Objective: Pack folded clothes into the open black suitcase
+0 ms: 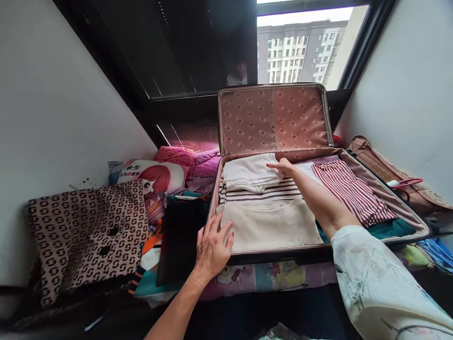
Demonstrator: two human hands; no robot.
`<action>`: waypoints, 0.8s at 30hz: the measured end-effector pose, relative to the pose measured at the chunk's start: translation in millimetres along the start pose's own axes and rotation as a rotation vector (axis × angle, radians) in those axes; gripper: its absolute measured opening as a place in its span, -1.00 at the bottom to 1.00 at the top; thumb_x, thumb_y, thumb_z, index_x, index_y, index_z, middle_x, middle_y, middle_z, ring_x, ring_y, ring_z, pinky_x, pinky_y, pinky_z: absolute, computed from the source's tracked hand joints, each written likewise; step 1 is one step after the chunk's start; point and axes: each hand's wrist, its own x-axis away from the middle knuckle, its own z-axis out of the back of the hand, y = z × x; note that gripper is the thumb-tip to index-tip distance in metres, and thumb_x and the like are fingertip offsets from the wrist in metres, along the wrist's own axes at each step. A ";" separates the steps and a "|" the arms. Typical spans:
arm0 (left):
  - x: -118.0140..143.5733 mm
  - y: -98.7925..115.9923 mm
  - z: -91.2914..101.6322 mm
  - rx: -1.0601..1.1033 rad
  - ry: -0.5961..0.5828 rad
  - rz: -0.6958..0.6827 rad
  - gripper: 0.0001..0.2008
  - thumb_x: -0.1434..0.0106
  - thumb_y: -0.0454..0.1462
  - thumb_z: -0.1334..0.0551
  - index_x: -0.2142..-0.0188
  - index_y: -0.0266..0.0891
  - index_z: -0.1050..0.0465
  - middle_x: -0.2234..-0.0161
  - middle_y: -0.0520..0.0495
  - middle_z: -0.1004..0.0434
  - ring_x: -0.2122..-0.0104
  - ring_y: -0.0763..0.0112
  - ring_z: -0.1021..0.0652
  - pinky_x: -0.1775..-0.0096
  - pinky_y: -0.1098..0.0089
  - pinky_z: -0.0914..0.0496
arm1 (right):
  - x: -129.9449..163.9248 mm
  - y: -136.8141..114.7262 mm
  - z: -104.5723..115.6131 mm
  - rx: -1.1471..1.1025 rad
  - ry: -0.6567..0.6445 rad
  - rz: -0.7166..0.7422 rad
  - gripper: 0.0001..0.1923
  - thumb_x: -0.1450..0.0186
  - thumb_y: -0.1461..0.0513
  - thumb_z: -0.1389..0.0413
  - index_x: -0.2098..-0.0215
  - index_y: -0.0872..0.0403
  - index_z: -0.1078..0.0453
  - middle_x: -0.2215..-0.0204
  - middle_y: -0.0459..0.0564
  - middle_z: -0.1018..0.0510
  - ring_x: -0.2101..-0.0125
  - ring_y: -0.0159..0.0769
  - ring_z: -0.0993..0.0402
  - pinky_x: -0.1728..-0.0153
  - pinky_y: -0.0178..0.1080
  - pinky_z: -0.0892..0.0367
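1. Head view, the only feed I have. An open suitcase (389, 198) lies flat on a bed or bench below a window (300, 45), its lid (274, 118) upright with quilted pinkish lining.
2. Right hand (283, 165): reaches across the case, fingers flat and together, palm down on the folded white garment (249, 174) at the far left of the case. It presses and is not closed on anything.
3. Left hand (212, 248): fingers spread wide, resting on the near-left rim of the suitcase, fingertips touching the cream folded garment (269, 225). No grasp.
4. Contents: white garment at the back, black-and-white striped piece (265, 193) under it, cream piece in front, red-and-white striped cloth (354, 191) on the right, teal fabric (389, 229) showing below that.
5. Handling, my read: the white garment is light, soft and floppy. It holds its fold only if supported. Take it flat from under both short edges, or pinch the folded stack at the near edge; a one-corner grab would likely unfold it. No slip or breakage risk.
6. Textures: woven cotton-like cloth, matte; the case shell is rigid, the rim firm.
7. Around it: patterned brown cushion (88, 236) on the left, cartoon-print pillow (155, 182), dark folded item (180, 236) beside the case, woven bag (389, 172) on the right.
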 end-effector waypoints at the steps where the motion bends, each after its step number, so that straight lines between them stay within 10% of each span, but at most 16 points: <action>1: 0.5 -1.2 -0.9 -0.007 0.006 -0.005 -0.62 -0.40 -0.20 -0.14 -0.14 -0.02 -0.57 -0.30 -0.18 -0.40 -0.29 0.01 -0.38 -0.17 -0.02 -0.36 | -1.1 -3.2 -6.1 0.038 -0.025 0.022 -0.56 -0.41 0.00 -0.19 -0.09 0.12 -0.44 0.02 0.09 -0.55 0.08 -0.20 -0.52 0.06 -0.07 -0.51; 10: 2.1 -10.6 -8.5 -0.012 0.022 -0.038 -0.59 -0.40 -0.23 -0.08 -0.13 -0.04 -0.57 -0.25 -0.18 -0.45 -0.23 0.04 -0.43 -0.13 0.02 -0.40 | 18.4 -47.5 -83.8 0.392 -0.222 0.362 -0.65 -0.44 0.26 0.08 -0.12 0.19 -0.36 -0.13 0.37 -0.46 -0.17 0.07 -0.31 -0.16 0.15 -0.19; 15: 1.3 -9.9 2.3 0.000 -0.017 -0.027 -0.66 -0.39 -0.20 -0.14 -0.06 0.01 -0.60 -0.28 -0.16 -0.42 -0.25 -0.02 -0.41 -0.25 -0.21 -0.21 | 35.5 -48.0 -85.6 0.626 -0.217 0.554 -0.52 -0.49 0.31 0.30 -0.20 0.18 -0.33 -0.27 0.41 -0.31 -0.21 0.08 -0.27 -0.14 0.10 -0.17; 19: -66.3 -29.1 16.3 0.146 -0.010 -0.117 -0.57 -0.35 -0.13 -0.22 -0.20 -0.04 -0.47 -0.34 -0.18 -0.33 -0.26 0.02 -0.41 -0.30 -0.10 -0.23 | 42.3 -37.9 -65.9 0.703 -0.245 0.802 -0.53 -0.50 0.30 0.26 -0.18 0.16 -0.38 -0.09 0.36 -0.49 -0.01 -0.01 -0.44 0.02 -0.02 -0.27; 24: -208.4 -58.1 4.9 0.068 -0.023 -0.211 0.03 -0.08 -0.21 -0.43 -0.47 -0.30 -0.03 -0.45 -0.40 -0.02 -0.46 -0.18 -0.04 -0.39 -0.09 -0.04 | 67.2 -8.6 -46.1 0.554 -0.088 1.276 -0.70 -0.49 0.26 0.08 0.03 0.07 -0.49 -0.10 0.21 -0.56 0.04 -0.12 -0.47 0.04 -0.07 -0.30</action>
